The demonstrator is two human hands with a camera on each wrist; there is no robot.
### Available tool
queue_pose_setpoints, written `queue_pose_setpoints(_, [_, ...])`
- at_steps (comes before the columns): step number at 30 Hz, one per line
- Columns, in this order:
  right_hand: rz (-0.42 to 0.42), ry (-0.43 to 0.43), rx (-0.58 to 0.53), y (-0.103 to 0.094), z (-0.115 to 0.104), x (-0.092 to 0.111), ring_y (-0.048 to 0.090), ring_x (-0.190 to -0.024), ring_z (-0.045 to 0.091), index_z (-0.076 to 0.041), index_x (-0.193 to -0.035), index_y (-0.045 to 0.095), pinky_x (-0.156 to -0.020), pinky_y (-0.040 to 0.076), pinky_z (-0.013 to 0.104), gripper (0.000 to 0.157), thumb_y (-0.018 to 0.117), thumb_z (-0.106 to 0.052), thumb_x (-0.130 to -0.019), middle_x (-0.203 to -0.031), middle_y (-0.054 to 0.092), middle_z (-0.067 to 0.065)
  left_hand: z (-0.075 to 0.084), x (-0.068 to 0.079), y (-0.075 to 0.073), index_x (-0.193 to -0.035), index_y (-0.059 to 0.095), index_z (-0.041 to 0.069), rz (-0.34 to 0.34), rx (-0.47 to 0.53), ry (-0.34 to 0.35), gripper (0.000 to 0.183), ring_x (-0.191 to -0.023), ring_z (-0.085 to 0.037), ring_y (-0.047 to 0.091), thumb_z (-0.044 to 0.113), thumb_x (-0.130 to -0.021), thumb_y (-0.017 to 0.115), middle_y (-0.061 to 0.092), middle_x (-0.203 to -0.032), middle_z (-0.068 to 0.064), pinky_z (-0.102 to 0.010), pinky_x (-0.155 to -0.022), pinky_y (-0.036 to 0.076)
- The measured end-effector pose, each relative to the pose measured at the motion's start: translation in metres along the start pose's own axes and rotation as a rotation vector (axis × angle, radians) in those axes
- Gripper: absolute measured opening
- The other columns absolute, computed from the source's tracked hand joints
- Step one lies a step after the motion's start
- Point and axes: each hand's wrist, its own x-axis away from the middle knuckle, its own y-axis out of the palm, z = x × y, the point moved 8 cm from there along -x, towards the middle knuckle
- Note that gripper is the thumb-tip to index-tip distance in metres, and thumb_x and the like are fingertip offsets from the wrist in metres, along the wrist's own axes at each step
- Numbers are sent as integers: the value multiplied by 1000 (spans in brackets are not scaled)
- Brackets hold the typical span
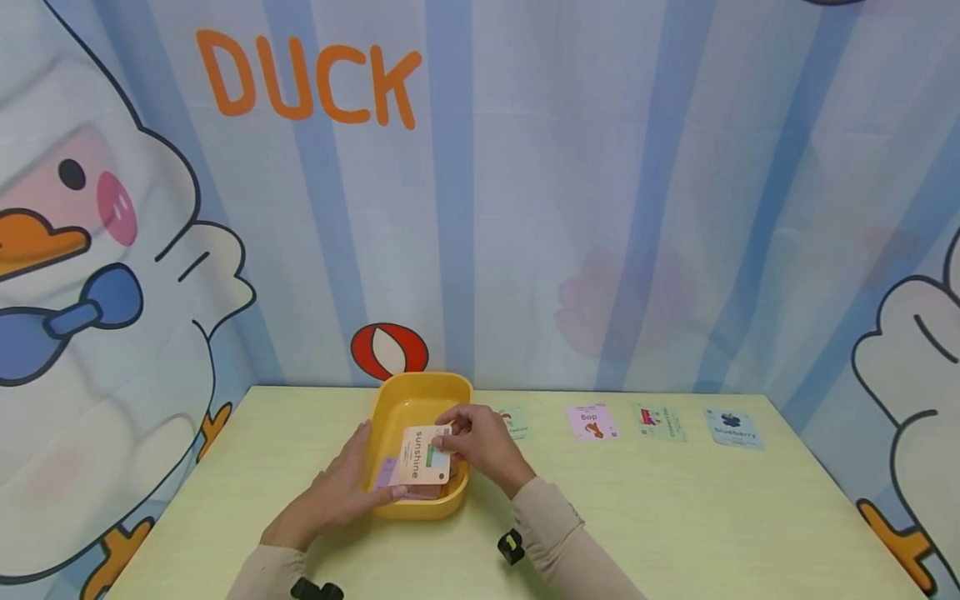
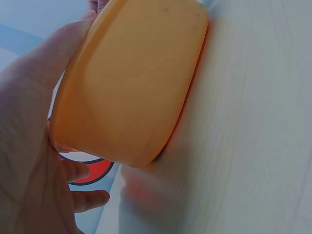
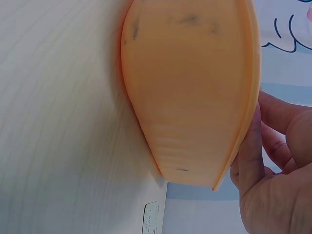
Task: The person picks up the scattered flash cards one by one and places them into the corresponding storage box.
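Note:
A yellow plastic bin (image 1: pixel 423 387) stands on the table, with cards lying in it. My left hand (image 1: pixel 330 492) grips the bin's left side, its thumb over the near rim and touching the cards' end. In the left wrist view the bin's outer wall (image 2: pixel 131 83) fills the middle, beside the left hand (image 2: pixel 29 126). A white flashcard (image 1: pixel 418 467) printed "sunshine" is pinched between thumb and fingers of my right hand (image 1: pixel 483 446), over the bin. Under it show a purple card (image 1: pixel 386 472) and a pinkish one (image 1: pixel 423 492). The right wrist view hides the pinched card behind the bin (image 3: pixel 190 97).
To the bin's right several flashcards lie in a row: a green one (image 1: pixel 515 422) partly behind the right hand, a pink one (image 1: pixel 592 422), another green one (image 1: pixel 660 422) and a blue "blueberry" card (image 1: pixel 733 428). A duck-print curtain (image 1: pixel 525 208) hangs behind the table (image 1: pixel 637 508).

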Motion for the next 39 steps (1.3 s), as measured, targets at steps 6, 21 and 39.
queue_pose_setpoints(6, [1, 1, 1, 0, -2, 1, 61, -66, 17, -9, -105, 74, -68, 62, 43, 19, 81, -11, -87, -81, 60, 3, 0, 0, 0, -164, 3, 16, 1, 10, 5, 124, -149, -41, 29, 67, -77, 75, 15, -169, -13, -73, -112, 29])
queue_pose_setpoints(21, [6, -11, 13, 1, -3, -1, 65, -69, 23, -5, -107, 74, -70, 62, 44, 21, 81, -10, -87, -82, 59, 4, 2, 1, -3, -164, 2, 13, 0, 2, -6, 124, -149, -42, 29, 67, -78, 74, 14, -169, -16, -74, -111, 29])
queue_pose_setpoints(39, [73, -67, 137, -10, -5, 5, 62, -72, 13, -2, -110, 73, -61, 59, 26, 20, 76, -8, -91, -82, 63, 2, 0, 1, -1, -164, 3, 11, 8, -1, -21, 125, -151, -42, 26, 64, -78, 76, 14, -169, -17, -72, -114, 27])
